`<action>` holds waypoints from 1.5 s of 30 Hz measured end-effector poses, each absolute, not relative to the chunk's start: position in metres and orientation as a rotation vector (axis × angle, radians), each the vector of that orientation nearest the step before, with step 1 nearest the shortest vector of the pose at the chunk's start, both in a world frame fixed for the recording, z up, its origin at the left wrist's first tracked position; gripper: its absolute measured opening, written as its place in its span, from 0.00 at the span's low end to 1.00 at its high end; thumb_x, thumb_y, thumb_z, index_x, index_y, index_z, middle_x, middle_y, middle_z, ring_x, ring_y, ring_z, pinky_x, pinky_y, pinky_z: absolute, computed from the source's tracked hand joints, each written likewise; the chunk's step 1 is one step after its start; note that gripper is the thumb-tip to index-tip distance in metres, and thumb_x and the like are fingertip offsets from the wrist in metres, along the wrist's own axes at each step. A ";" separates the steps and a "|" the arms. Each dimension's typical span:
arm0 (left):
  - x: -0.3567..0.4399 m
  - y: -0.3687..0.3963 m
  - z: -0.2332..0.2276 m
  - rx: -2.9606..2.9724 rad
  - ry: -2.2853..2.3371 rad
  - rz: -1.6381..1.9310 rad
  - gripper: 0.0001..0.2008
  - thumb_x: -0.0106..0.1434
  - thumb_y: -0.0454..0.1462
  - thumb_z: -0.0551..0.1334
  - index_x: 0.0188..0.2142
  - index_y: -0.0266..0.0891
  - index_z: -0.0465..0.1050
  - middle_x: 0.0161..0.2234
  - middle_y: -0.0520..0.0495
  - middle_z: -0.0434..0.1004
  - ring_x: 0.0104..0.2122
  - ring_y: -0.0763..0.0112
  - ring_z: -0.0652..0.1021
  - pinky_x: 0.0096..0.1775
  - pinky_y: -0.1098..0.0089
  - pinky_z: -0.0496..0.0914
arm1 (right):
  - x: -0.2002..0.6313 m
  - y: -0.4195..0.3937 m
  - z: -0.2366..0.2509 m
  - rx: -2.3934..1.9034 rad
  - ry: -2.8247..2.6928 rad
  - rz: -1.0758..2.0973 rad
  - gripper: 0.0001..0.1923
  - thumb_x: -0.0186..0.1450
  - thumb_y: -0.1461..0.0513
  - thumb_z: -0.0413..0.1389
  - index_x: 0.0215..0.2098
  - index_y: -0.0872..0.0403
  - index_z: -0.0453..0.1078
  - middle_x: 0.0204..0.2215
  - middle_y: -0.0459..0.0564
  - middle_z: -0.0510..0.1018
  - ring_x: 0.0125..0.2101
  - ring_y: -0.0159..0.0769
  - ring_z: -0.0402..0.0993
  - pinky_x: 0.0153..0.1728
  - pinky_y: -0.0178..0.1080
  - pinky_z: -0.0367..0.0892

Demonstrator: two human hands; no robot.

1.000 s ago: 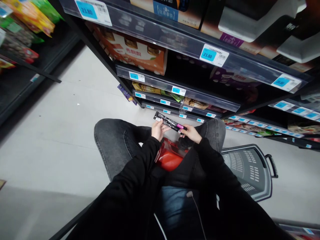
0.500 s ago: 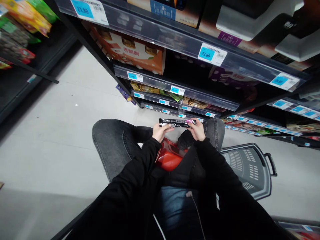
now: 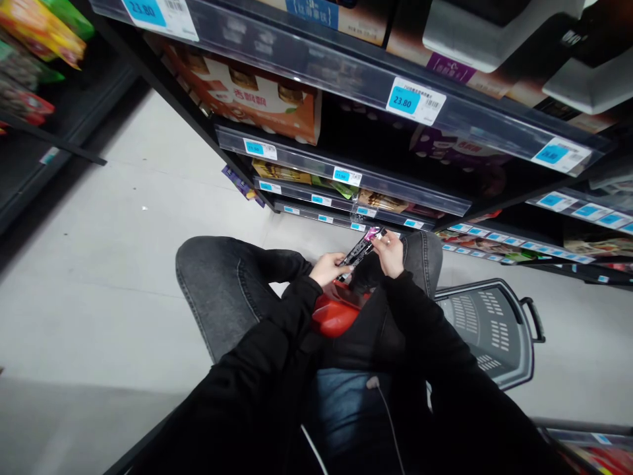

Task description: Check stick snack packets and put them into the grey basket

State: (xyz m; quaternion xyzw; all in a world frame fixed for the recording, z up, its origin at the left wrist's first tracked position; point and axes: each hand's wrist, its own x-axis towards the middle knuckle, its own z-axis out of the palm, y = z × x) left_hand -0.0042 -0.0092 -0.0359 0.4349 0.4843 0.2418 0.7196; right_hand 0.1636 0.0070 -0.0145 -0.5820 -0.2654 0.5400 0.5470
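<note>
I hold a slim black packet with a pink end in both hands above my knees. My left hand grips its lower, near end. My right hand pinches the upper pink end, so the packet slants up to the right. Under my hands a red bag lies in my lap, between my grey-trousered legs.
Black store shelves with blue price tags and boxed goods rise straight ahead. A grey shopping basket stands on the floor at my right. Another shelf with snack bags lines the left side of the pale floor aisle.
The packet has turned from level to slanting, its pink end raised by my right hand. My left hand has dropped slightly toward the red bag.
</note>
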 end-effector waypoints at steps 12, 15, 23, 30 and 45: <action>0.008 -0.018 -0.019 0.640 1.026 0.562 0.18 0.47 0.37 0.68 0.35 0.36 0.63 0.28 0.47 0.75 0.24 0.65 0.78 0.22 0.66 0.73 | 0.154 0.004 -0.023 -1.392 -0.915 1.545 0.31 0.43 0.66 0.61 0.44 0.51 0.58 0.32 0.43 0.73 0.29 0.30 0.73 0.35 0.37 0.68; 0.009 -0.019 -0.019 0.643 1.047 0.567 0.18 0.47 0.37 0.67 0.35 0.36 0.63 0.27 0.47 0.75 0.23 0.66 0.78 0.21 0.66 0.73 | 0.154 0.003 -0.024 -1.396 -0.923 1.542 0.31 0.42 0.67 0.61 0.43 0.51 0.57 0.32 0.43 0.73 0.29 0.29 0.72 0.34 0.36 0.68; 0.013 -0.021 -0.017 0.667 0.994 0.582 0.18 0.47 0.37 0.67 0.34 0.35 0.63 0.28 0.47 0.75 0.22 0.67 0.77 0.21 0.66 0.74 | 0.154 0.003 -0.019 -1.461 -0.861 1.403 0.17 0.47 0.62 0.58 0.34 0.53 0.62 0.20 0.39 0.68 0.22 0.27 0.66 0.26 0.32 0.66; 0.014 -0.022 -0.013 0.716 0.978 0.584 0.17 0.46 0.38 0.68 0.34 0.36 0.64 0.26 0.50 0.73 0.22 0.66 0.78 0.21 0.66 0.74 | 0.152 0.003 -0.014 -1.492 -0.812 1.330 0.11 0.50 0.58 0.57 0.29 0.53 0.63 0.18 0.39 0.64 0.19 0.26 0.63 0.20 0.30 0.64; 0.021 -0.028 -0.024 0.666 0.872 0.578 0.18 0.47 0.38 0.68 0.36 0.35 0.65 0.32 0.44 0.75 0.26 0.65 0.78 0.24 0.65 0.75 | 0.162 0.003 -0.029 -1.576 -0.885 1.097 0.12 0.55 0.53 0.52 0.27 0.54 0.64 0.20 0.41 0.64 0.19 0.26 0.59 0.19 0.29 0.57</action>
